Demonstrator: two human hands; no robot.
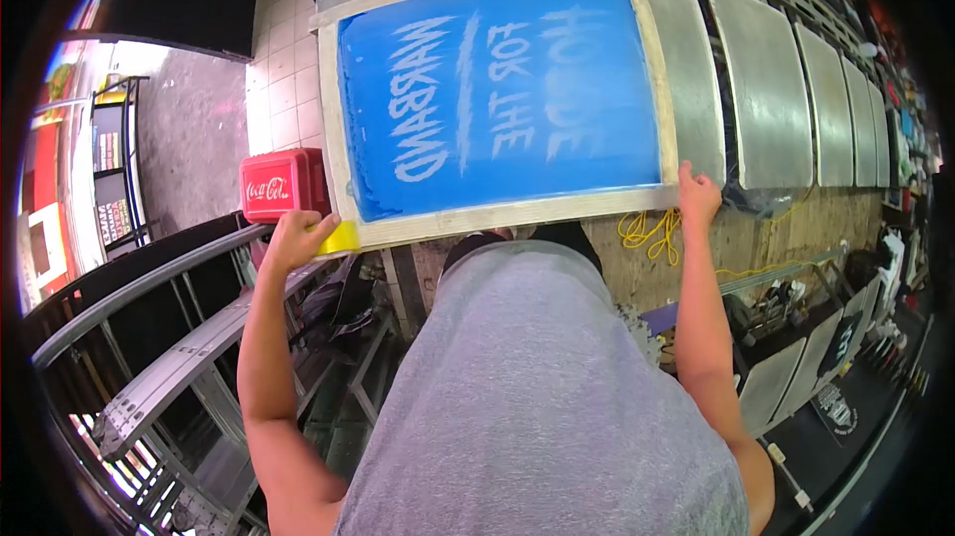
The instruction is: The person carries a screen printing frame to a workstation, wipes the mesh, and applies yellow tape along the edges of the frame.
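A screen printing frame [507, 218] with pale edges and blue mesh lies in front of me, over a grey board. White letters [512, 89] show across the blue, reading sideways. At the frame's near left corner my left hand [296, 241] is closed, its thumb against a bright yellow piece [339, 238] that looks like tape. Whether that is a roll or a strip I cannot tell. My right hand [699, 195] has its fingers curled at the near right corner, touching the frame's edge. The undersides of both hands' grips are hidden.
A red Coca-Cola box [282, 185] stands beside the left corner. Several grey boards [766, 89] line up to the right. Yellow cord [652, 235] lies on the wooden surface below. Metal rails [184, 367] and struts are at lower left.
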